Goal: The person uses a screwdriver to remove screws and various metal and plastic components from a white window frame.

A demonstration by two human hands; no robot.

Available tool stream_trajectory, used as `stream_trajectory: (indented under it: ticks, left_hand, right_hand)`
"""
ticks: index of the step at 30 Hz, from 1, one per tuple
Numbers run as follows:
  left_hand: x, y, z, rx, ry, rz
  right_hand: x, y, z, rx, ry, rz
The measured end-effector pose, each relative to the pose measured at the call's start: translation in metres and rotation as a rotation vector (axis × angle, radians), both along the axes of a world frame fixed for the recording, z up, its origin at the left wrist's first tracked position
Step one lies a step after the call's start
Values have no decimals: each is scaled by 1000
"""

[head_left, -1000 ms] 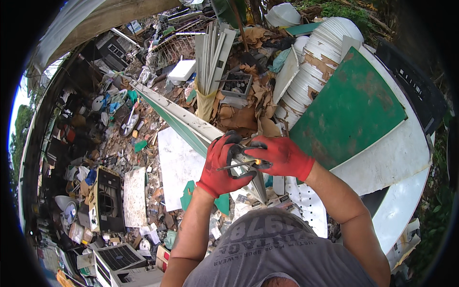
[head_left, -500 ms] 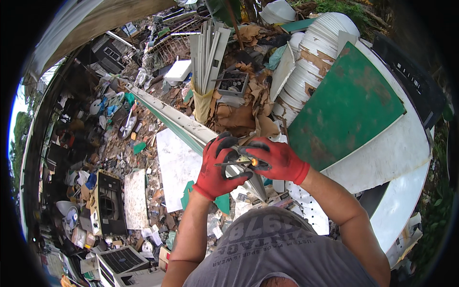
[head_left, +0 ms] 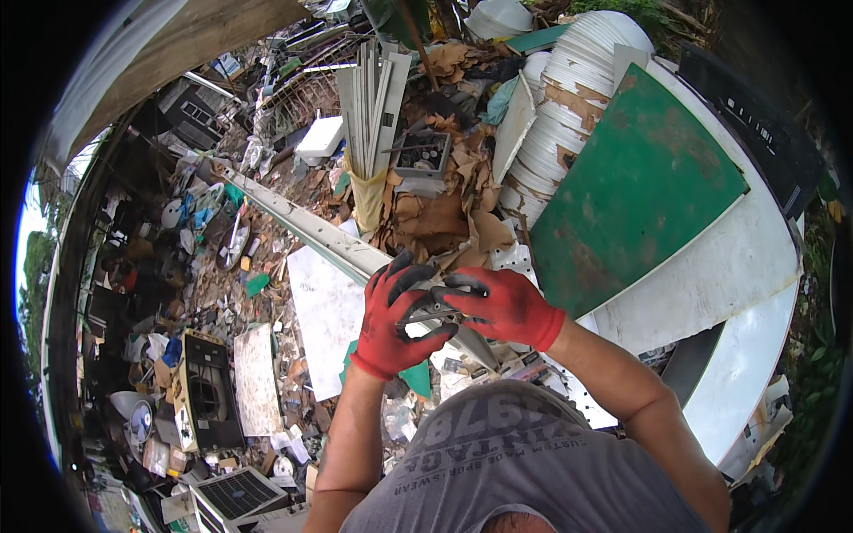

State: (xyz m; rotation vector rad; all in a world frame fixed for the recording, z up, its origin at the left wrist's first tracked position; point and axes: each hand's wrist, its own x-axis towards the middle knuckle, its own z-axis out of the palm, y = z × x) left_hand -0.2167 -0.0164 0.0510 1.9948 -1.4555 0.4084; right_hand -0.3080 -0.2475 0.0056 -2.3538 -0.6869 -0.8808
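Note:
Both my hands wear red gloves with black fingertips and meet in front of my chest. My left hand (head_left: 391, 324) and my right hand (head_left: 502, 306) are closed together on a small dark metal piece (head_left: 434, 313); its exact shape is hidden by the fingers. Just behind the hands runs a long pale metal rail (head_left: 311, 233), slanting from upper left down to the lower right. Below the hands is my grey shirt (head_left: 515, 462).
A scrap heap surrounds me: a green panel (head_left: 640, 191) on a white curved sheet (head_left: 737, 266) at right, a white ribbed duct (head_left: 577, 98), brown cardboard scraps (head_left: 435, 213), a white board (head_left: 329, 311), and old appliance housings (head_left: 209, 391) at lower left.
Both hands have stayed clasped on the small piece, shifting slightly; the fingers of my left hand have moved a little around it. The view has tilted slightly.

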Motion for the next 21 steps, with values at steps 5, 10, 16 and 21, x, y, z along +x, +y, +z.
stream_trajectory:
  ticks: [5, 10, 16, 21]
  left_hand:
    - [-7, -2, -1, 14, -25, 81]
    - [-17, -10, -4, 45, -55, 218]
    - [-21, -8, -8, 83, -58, 263]
    - [-24, -6, -3, 90, -37, 263]
  right_hand:
    - [-35, 4, -32, 333, -70, -46]
    - [-82, -2, -96, 1325, 718, -54]
    - [-149, -57, -264, 1756, 1243, -500]
    - [-195, -81, -352, 1854, 1442, -688]
